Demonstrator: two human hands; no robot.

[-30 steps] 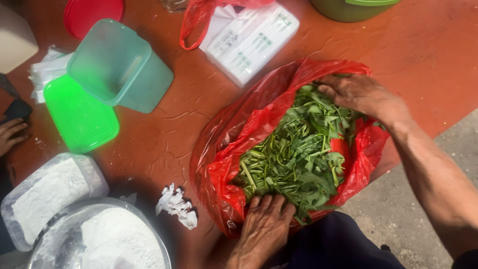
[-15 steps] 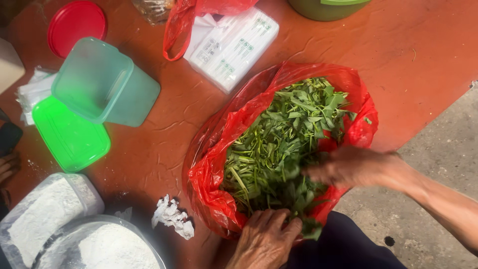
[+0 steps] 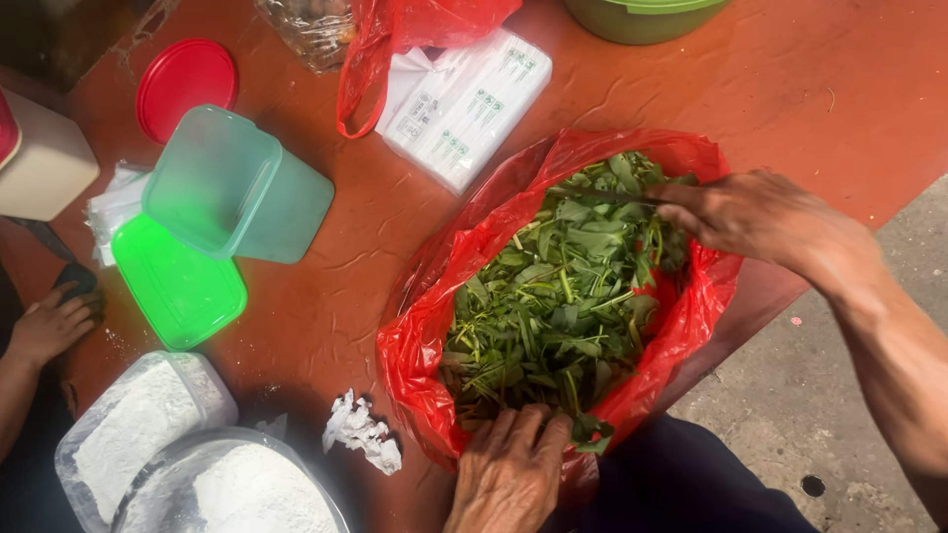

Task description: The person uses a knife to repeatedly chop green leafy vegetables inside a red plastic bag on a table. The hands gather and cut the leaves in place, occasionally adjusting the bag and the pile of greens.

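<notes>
1. Two tubs of white powder [image 3: 138, 434] sit at the near left, with a green lid [image 3: 178, 286] and a teal container [image 3: 232, 188] lying on its side beyond them.
2. The left hand [image 3: 509, 474] clamps the near rim of the red bag [image 3: 434, 326].
3. The bag lies open on the red table [image 3: 790, 79], its long axis running from near left to far right, mouth facing up, full of leafy greens [image 3: 563, 296].
4. The right hand [image 3: 755, 217] pinches greens at the bag's far right rim.

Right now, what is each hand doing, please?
Left hand: closed on the near rim of the red bag.
Right hand: pinching leafy greens.
</notes>
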